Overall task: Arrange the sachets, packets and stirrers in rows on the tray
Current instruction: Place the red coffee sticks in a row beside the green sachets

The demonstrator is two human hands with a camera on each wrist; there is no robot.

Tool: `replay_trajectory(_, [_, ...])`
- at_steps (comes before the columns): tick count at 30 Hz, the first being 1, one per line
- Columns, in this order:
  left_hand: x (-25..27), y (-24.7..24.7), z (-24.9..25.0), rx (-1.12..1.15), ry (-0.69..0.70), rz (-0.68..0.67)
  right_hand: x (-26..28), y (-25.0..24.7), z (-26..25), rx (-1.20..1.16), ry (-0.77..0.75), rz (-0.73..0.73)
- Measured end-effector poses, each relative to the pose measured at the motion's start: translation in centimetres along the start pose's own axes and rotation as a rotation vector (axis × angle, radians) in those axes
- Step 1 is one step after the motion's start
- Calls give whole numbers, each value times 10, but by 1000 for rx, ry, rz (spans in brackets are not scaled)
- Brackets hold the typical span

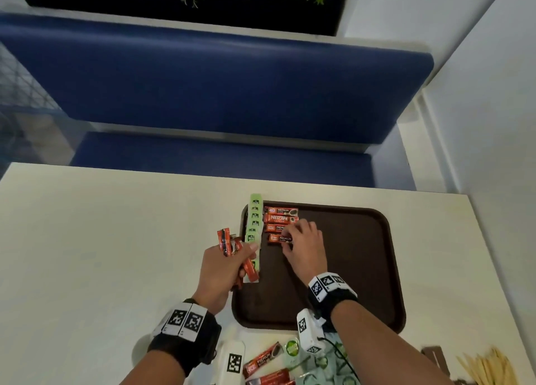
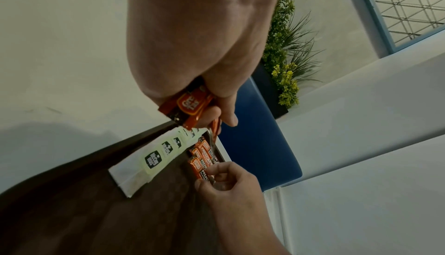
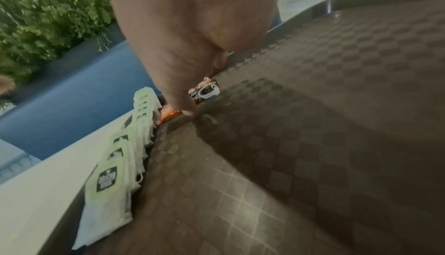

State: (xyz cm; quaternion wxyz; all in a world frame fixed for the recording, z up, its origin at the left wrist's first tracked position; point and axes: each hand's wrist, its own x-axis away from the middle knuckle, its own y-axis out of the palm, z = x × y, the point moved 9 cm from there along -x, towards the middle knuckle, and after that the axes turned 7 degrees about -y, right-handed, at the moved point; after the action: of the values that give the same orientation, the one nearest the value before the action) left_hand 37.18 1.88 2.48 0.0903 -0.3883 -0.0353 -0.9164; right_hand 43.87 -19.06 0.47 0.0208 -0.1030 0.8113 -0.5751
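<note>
Head view: while the left hand [image 1: 224,264] grips a bundle of orange coffee sachets [image 1: 227,244] over the tray's left edge, fingers curled round them, the right hand [image 1: 304,244] is bent over the fourth placed sachet [image 1: 280,238], fingertips on its right end
Tray [image 1: 362,268]: dark brown, on the white table [image 1: 116,239] toward its right edge
Tea packets [image 1: 254,228]: green and white, overlapping in one row along the tray's left edge, the farthest one reaching past the far rim
Coffee row [image 1: 280,219]: four sachets side by side just right of the tea packets, at the tray's far left corner
Table's near edge: more loose sachets [image 1: 262,360] and, at the right, wooden stirrers [image 1: 487,365]

Left wrist view: left hand [image 2: 192,40] closed on the coffee sachets [image 2: 186,106]; below them the tea packets [image 2: 154,158]; right hand [image 2: 228,181] pinches the nearest placed sachet [image 2: 198,166] between thumb and fingers

Right wrist view: right hand [image 3: 192,40] fills the top, its thumb tip touching the placed sachet [image 3: 168,115]; how the other fingers lie is hidden here; tea packets [image 3: 113,173] line the tray [image 3: 313,145] at its left edge
</note>
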Motion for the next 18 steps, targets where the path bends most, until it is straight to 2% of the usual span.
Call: replay_trajectory(18, [0,8,2,-45,15,-22,-13,10,0,14,-30,-43])
